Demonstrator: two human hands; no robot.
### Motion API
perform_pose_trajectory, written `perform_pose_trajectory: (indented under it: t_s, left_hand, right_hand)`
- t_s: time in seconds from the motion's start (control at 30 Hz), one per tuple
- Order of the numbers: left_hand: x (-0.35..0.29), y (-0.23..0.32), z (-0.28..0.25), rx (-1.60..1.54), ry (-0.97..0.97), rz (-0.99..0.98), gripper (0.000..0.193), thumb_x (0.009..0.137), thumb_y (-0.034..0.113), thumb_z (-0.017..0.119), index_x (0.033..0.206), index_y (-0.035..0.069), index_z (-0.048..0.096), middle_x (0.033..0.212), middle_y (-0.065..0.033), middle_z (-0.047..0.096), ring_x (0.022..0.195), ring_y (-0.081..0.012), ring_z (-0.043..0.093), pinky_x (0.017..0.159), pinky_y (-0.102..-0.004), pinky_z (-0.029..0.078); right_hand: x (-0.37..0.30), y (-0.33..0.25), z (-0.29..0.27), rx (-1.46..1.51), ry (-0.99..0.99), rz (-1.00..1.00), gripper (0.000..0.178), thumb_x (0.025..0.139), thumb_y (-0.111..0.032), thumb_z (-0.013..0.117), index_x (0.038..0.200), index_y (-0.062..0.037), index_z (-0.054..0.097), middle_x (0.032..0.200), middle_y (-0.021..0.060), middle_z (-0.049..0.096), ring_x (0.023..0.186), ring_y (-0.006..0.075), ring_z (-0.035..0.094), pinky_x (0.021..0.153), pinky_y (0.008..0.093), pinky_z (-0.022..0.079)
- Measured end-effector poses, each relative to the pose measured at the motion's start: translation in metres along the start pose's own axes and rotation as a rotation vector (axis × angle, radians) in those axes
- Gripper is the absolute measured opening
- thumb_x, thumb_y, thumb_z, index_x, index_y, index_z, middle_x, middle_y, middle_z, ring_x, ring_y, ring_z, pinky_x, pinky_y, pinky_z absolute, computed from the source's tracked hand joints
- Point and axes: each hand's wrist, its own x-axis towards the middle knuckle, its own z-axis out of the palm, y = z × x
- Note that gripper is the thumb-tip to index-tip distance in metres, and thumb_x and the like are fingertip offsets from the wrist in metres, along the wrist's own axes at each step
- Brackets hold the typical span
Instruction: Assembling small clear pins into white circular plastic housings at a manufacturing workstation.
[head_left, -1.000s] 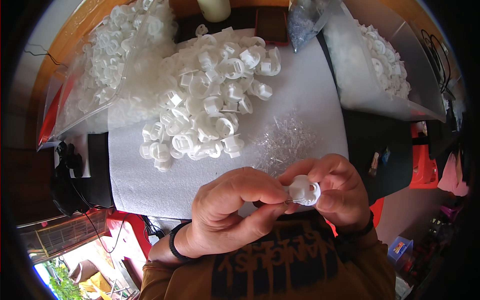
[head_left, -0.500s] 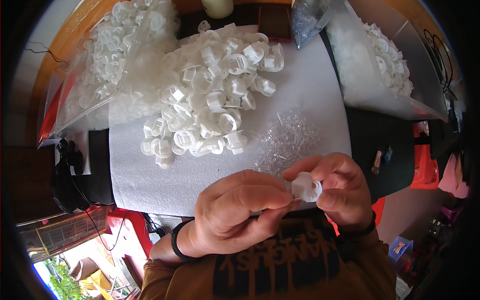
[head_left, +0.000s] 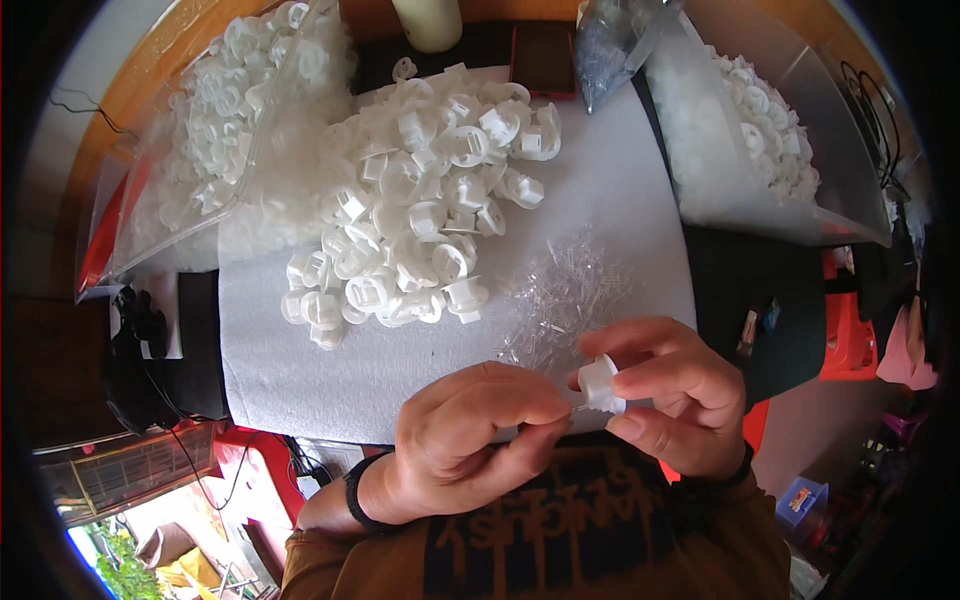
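Note:
My right hand (head_left: 690, 395) holds a small white plastic fitting (head_left: 600, 384) between thumb and fingers, its round flange turned toward the palm. Facing it, my left hand (head_left: 475, 430) pinches a thin clear pin (head_left: 578, 408) between thumb and forefinger. The pin's tip reaches the lower left side of the fitting; whether it has entered cannot be seen. Just beyond my hands lies a loose heap of clear thin pins (head_left: 570, 300). A larger heap of white plastic fittings (head_left: 400, 220) covers the far left part of the pale grey foam mat (head_left: 300, 385).
A clear bin (head_left: 260, 130) full of white fittings stands far left, and another translucent bin (head_left: 700, 170) of white parts far right. At the back are a phone (head_left: 543, 62), a plastic bag (head_left: 608, 55) and a pale cylindrical container (head_left: 430, 22). Red stools (head_left: 850, 335) flank the table.
My right hand has turned the white fitting, so its side now shows instead of its holed flange face. My left hand keeps the pin close to it. The whole view has shifted slightly.

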Motion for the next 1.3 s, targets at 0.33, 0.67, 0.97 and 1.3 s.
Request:
perform_pose_trajectory:
  t_s: [0.33, 0.67, 0.97, 1.3]
  left_hand:
    - [-0.003, 0.001, 0.003, 0.013, 0.043, 0.022, 0.017, 0.079, -0.006, 0.064, 0.094, -0.001, 0.057, 0.082, -0.0141, 0.063, 0.068, -0.0176, 0.062, 0.058, -0.026, 0.048]
    - [-0.004, 0.004, 0.009, 0.031, 0.042, -0.004, 0.016, 0.079, -0.006, 0.065, 0.092, 0.0, 0.058, 0.08, -0.0126, 0.063, 0.069, -0.0178, 0.063, 0.06, -0.026, 0.048]
    - [-0.008, 0.005, 0.012, 0.119, 0.001, 0.038, 0.022, 0.075, -0.004, 0.071, 0.093, 0.001, 0.059, 0.082, -0.0109, 0.064, 0.068, -0.0221, 0.064, 0.056, -0.0292, 0.051]
    - [-0.009, 0.008, 0.014, 0.187, -0.028, 0.031, 0.024, 0.073, -0.003, 0.072, 0.093, 0.001, 0.06, 0.082, -0.0112, 0.063, 0.063, -0.0224, 0.062, 0.052, -0.03, 0.05]
  right_hand:
    - [-0.003, 0.0, 0.0, 0.034, 0.028, 0.015, 0.03, 0.079, 0.003, 0.067, 0.108, -0.0016, 0.062, 0.116, 0.0192, 0.058, 0.109, 0.0252, 0.057, 0.087, 0.0333, 0.046]
    - [-0.008, 0.002, -0.002, 0.03, 0.055, -0.022, 0.031, 0.079, 0.003, 0.068, 0.109, -0.002, 0.062, 0.117, 0.019, 0.058, 0.108, 0.0247, 0.056, 0.088, 0.0338, 0.046]
    - [-0.012, 0.001, -0.007, -0.093, 0.006, -0.073, 0.03, 0.079, 0.004, 0.067, 0.108, -0.0036, 0.063, 0.119, 0.0185, 0.058, 0.098, 0.0217, 0.06, 0.081, 0.0308, 0.049]
    - [-0.013, 0.0, -0.012, -0.225, -0.07, -0.165, 0.031, 0.079, 0.006, 0.066, 0.108, -0.0039, 0.064, 0.119, 0.0197, 0.057, 0.086, 0.0193, 0.063, 0.071, 0.0271, 0.052]
